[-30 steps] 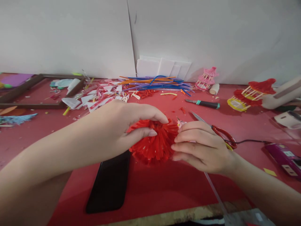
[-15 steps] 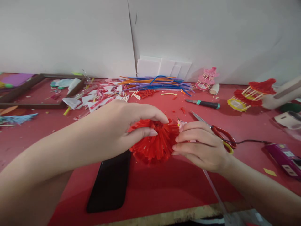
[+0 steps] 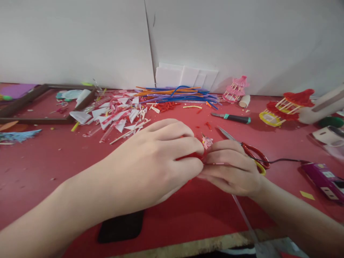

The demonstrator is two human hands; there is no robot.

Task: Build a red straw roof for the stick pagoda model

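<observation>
My left hand (image 3: 161, 161) is curled over a red fluffy piece (image 3: 190, 156), its fingers bent round it so that only bits of red show between them. Meeting it fingertip to fingertip, my right hand (image 3: 231, 166) has its fingers pressed together on the right side of the same red piece. A small pink figure (image 3: 206, 142) with a thin tip pokes up just behind my right fingers. Below my left wrist lies a black phone (image 3: 120, 226), partly covered by the hand. A thin clear stick (image 3: 245, 216) extends below my right hand.
Scissors (image 3: 254, 154) and a craft knife (image 3: 231, 118) lie right of my hands. Behind are pipe cleaners (image 3: 177, 95), scraps (image 3: 115, 113) and a pink pagoda (image 3: 236, 89). A red pagoda (image 3: 292, 104) and a purple power strip (image 3: 322, 181) are at the right, a brown frame (image 3: 45, 121) at the left.
My left hand has moved right and closed over the red fluffy piece, which showed widely before and is now mostly hidden. My right hand has stayed nearly in place.
</observation>
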